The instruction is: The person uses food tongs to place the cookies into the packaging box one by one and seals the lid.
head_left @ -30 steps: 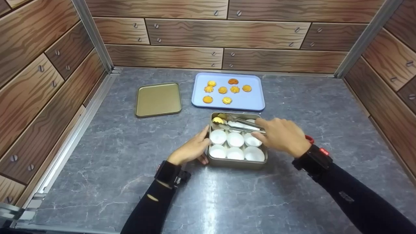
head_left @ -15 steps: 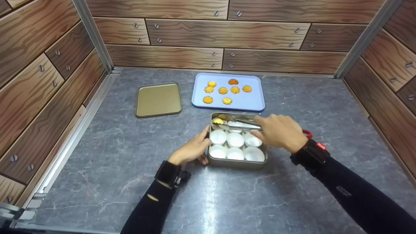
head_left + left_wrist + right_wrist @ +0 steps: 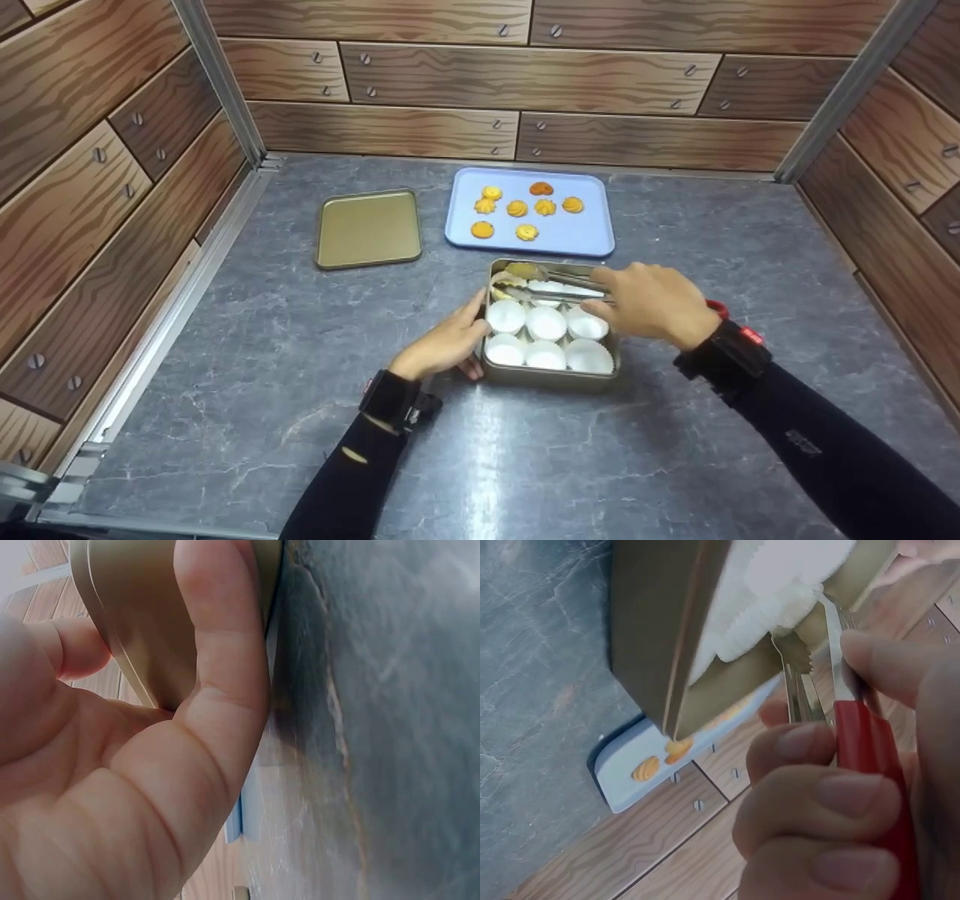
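A gold tin (image 3: pixel 551 375) lined with white paper cups (image 3: pixel 546 324) stands in the middle of the counter. My left hand (image 3: pixel 469 337) grips its left wall; in the left wrist view a finger (image 3: pixel 221 652) presses flat on the tin (image 3: pixel 142 622). My right hand (image 3: pixel 600 292) holds metal tongs (image 3: pixel 551 289) with a red handle (image 3: pixel 866 765). Their arms are spread over the far-left cup. A yellow cookie (image 3: pixel 498 289) lies there, partly hidden by the lower arm. The right wrist view shows the fingers (image 3: pixel 810 757) curled round the tongs beside the tin (image 3: pixel 660 630).
Behind the tin lies a blue tray (image 3: pixel 570 236) with several orange cookies (image 3: pixel 517 208). The tin's gold lid (image 3: pixel 367 229) lies to its left. Wood-patterned walls close the grey counter (image 3: pixel 300 390) on three sides.
The tongs' arms have spread apart over the far-left cup and the yellow cookie now sits lower in it. The left hand has stayed on the tin.
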A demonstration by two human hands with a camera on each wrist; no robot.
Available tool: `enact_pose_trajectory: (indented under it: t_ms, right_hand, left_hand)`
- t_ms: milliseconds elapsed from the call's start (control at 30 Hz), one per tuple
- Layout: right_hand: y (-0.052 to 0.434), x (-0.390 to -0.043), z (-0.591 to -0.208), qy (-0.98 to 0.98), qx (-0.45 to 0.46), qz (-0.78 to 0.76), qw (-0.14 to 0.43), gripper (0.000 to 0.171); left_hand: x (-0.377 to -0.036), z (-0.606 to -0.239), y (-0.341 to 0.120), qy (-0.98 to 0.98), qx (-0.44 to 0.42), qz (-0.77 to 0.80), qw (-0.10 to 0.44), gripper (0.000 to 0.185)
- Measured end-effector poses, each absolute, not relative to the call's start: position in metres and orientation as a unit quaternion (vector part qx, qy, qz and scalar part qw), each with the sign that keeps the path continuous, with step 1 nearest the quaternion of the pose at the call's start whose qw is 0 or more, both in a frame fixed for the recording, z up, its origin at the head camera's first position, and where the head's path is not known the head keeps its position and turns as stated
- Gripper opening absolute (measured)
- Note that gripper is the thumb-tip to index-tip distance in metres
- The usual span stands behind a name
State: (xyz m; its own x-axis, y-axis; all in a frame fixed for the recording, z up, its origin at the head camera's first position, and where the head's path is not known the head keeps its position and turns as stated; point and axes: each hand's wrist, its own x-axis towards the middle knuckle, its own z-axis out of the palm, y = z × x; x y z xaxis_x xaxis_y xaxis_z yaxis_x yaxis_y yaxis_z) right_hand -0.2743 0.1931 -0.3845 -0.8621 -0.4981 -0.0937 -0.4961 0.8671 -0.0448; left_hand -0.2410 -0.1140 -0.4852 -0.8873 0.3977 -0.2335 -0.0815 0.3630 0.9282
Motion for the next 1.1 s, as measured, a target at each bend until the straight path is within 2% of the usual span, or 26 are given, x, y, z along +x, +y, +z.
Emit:
enact_pose_trajectory:
  t_ms: [200,333,467,667,933,1100]
  right_hand:
    - [0.218,-0.285,-0.361,0.965,-0.223,-0.101,0.097,0.062]
    - [0.233,-0.305,-0.357,0.974,-0.170,-0.136,0.059,0.066]
    - [0.245,-0.336,-0.373,0.984,-0.118,-0.134,0.016,0.066]
    - [0.251,-0.370,-0.402,0.989,-0.066,-0.132,0.018,0.071]
    - [0.237,-0.389,-0.422,0.992,-0.041,-0.118,0.033,0.069]
    - [0.228,-0.395,-0.429,0.994,-0.025,-0.102,0.022,0.065]
  left_hand:
    - [-0.242,-0.484,-0.114,0.796,0.098,0.558,0.215,0.076]
    - [-0.241,-0.484,-0.116,0.797,0.096,0.556,0.215,0.077]
    - [-0.241,-0.488,-0.117,0.791,0.092,0.565,0.216,0.077]
    - [-0.240,-0.489,-0.114,0.794,0.089,0.562,0.215,0.077]
    - [-0.240,-0.486,-0.114,0.797,0.083,0.557,0.216,0.077]
    - [-0.241,-0.485,-0.114,0.796,0.082,0.559,0.218,0.077]
